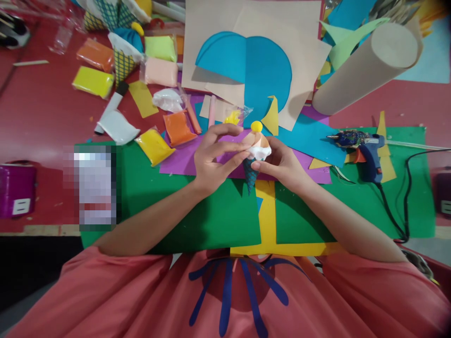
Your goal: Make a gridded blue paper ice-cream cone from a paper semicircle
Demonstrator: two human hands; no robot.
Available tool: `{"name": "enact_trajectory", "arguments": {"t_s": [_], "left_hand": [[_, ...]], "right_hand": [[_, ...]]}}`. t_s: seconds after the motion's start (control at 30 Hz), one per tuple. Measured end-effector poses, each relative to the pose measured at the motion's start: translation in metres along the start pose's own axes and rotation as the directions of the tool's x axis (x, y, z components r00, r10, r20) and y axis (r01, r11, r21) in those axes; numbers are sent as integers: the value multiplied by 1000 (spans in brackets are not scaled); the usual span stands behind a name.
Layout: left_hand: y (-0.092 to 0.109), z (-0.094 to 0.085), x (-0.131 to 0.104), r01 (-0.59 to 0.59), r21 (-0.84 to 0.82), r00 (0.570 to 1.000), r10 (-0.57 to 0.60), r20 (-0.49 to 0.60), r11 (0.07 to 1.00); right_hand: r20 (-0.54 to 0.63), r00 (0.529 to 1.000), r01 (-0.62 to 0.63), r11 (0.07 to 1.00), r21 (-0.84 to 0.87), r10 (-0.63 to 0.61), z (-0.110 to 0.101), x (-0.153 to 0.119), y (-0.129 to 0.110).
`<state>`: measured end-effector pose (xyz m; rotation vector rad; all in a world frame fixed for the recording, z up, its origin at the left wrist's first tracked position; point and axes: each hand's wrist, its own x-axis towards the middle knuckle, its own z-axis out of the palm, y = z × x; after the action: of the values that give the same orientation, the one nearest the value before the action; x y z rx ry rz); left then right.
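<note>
A small craft ice-cream cone (251,176), dark teal with a crosshatch pattern, is held between my two hands above the green sheet. It carries a white ruffled rim (260,151), a peach scoop and a yellow ball (257,126) on top. My left hand (214,157) pinches the rim and scoop from the left with its fingertips. From the right, my right hand (283,162) grips the cone, its thumb on the front just below the rim. The right fingers behind the cone are partly hidden.
Packets of coloured clay (155,145) lie at the left, near a finished cone (124,58). A glue gun (368,150) with a black cord rests at the right. Blue paper pieces (268,70) and a rolled beige sheet (362,70) lie beyond my hands.
</note>
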<state>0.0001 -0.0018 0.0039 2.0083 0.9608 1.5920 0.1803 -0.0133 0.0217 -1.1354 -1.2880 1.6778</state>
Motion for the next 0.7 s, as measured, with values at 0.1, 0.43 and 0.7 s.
{"name": "enact_trajectory", "arguments": {"t_s": [0.1,0.43,0.7], "left_hand": [[-2,1,0,-48,-37,999,49,9,998],[-2,1,0,-26,-60,999,28,40,998],[-3,1,-1,-36,-61,999,38,38,997]], "right_hand": [[2,1000,-4,1000,-23,4,0,-1,0],[0,1000,-10,999,-52,10,3,-1,0],[-28,1000,-6,1000,-24,6,4,-2,0]]}}
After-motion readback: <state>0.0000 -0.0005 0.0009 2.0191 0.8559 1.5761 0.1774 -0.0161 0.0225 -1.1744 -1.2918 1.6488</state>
